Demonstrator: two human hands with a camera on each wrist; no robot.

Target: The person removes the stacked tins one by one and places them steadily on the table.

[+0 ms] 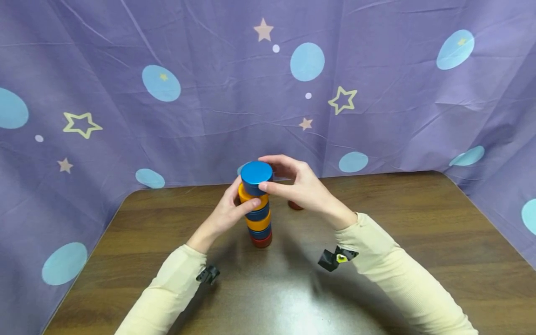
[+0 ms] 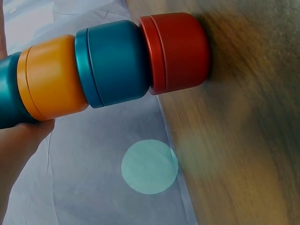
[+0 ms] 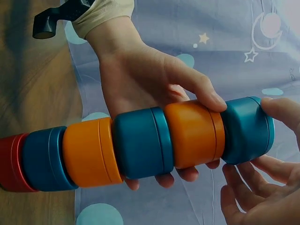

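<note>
A column of round lidded tins stands on the table. From the bottom it runs red tin (image 1: 262,242), blue tin (image 3: 42,159), orange tin (image 3: 89,152), blue tin (image 3: 140,143), orange tin (image 3: 193,136) and blue tin (image 1: 256,173) on top. My left hand (image 1: 224,211) grips the column near its upper end, thumb on the upper orange tin and fingers behind it and the blue one below. My right hand (image 1: 303,186) pinches the top blue tin between thumb and fingers. In the left wrist view, only the column's lower part shows, including the red tin (image 2: 180,54).
A red round object (image 1: 295,205) sits behind the right hand, mostly hidden. The wooden table (image 1: 167,223) ends at a purple patterned curtain (image 1: 226,83). Black camera mounts hang from the left cuff (image 1: 208,275) and the right cuff (image 1: 335,258).
</note>
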